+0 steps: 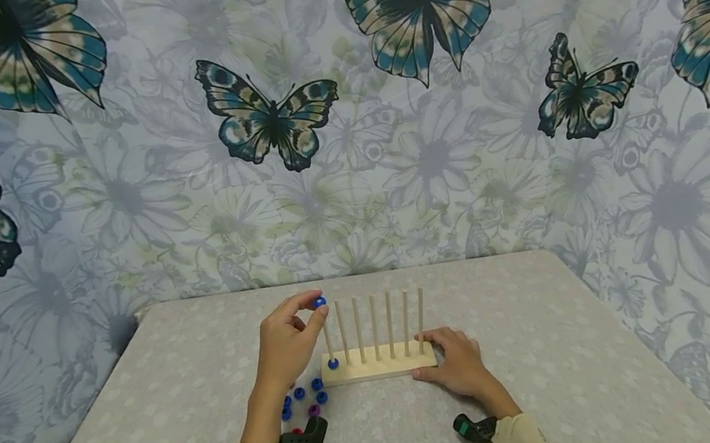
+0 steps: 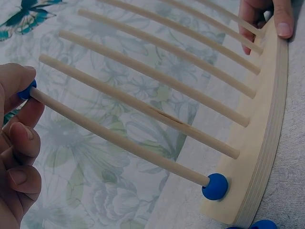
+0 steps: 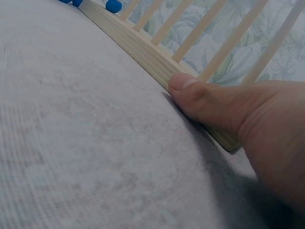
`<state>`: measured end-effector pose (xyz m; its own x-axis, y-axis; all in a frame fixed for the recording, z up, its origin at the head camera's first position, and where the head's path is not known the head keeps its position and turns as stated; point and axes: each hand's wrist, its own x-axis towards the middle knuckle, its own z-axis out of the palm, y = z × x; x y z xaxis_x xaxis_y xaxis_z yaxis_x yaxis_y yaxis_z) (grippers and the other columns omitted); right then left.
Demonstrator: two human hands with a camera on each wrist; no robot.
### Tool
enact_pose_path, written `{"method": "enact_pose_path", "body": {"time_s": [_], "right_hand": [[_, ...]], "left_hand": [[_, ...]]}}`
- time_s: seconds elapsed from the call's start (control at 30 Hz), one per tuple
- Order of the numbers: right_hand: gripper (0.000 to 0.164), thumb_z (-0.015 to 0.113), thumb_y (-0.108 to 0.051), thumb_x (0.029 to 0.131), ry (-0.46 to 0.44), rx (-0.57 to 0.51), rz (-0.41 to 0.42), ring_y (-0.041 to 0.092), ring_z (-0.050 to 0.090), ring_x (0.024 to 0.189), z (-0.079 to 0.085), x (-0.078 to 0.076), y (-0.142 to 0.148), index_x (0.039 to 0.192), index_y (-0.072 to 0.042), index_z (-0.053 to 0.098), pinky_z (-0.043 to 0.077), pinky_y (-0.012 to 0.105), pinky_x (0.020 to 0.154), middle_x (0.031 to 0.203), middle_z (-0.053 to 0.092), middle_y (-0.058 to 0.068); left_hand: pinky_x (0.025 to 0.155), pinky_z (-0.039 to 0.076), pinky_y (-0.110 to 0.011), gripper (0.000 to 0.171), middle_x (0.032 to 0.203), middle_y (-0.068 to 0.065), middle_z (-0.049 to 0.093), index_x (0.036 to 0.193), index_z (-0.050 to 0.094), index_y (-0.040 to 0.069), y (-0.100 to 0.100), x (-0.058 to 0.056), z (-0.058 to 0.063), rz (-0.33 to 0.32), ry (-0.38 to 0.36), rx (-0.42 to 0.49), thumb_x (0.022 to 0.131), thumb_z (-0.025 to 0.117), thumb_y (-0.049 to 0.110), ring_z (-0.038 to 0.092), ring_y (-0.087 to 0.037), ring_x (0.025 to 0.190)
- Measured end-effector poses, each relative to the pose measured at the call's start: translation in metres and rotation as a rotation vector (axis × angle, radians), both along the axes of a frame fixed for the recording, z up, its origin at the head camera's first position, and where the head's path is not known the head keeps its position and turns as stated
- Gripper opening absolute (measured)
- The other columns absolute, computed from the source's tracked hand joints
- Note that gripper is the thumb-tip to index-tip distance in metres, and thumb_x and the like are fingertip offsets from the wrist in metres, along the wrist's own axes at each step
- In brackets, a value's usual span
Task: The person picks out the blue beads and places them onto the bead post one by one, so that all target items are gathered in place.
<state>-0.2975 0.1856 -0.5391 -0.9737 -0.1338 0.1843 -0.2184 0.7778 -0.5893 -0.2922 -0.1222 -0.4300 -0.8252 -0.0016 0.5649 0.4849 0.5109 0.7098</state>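
Observation:
My left hand (image 1: 288, 343) pinches a blue bead (image 2: 27, 89) between thumb and fingertip, right at the top of the leftmost wooden peg (image 2: 119, 136). Another blue bead (image 2: 215, 186) sits at the foot of that same peg, on the base. The pegs stand upright in a row on a pale wooden pegboard (image 1: 376, 368); the others carry no beads. At the right end of the board my right hand (image 1: 459, 362) grips the base, its thumb (image 3: 205, 98) along the front edge and its fingers round behind.
Several loose blue beads (image 1: 300, 393) lie on the table left of the board, with a purple bead (image 1: 314, 410) near them. A red bead (image 1: 297, 431) is partly hidden by the left wrist's black camera (image 1: 304, 439). Behind the cloth-covered table (image 1: 545, 316) rises a butterfly-patterned wall (image 1: 352, 199).

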Motion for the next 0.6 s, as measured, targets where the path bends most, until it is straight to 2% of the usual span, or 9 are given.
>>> {"method": "enact_pose_path", "body": {"time_s": [0.6], "right_hand": [[0.067, 0.084, -0.058, 0.072, -0.004, -0.010, -0.001, 0.023, 0.051, 0.116, 0.0004, 0.0017, -0.0005, 0.129, -0.029, 0.064, 0.033, 0.045, 0.087, 0.131, 0.061, -0.002]], "left_hand": [[0.050, 0.045, -0.025, 0.023, 0.102, 0.008, 0.070, 0.117, 0.073, 0.027, 0.0008, 0.0023, 0.0007, 0.018, -0.006, -0.019, 0.095, 0.071, 0.031, 0.050, -0.012, 0.055]]}}
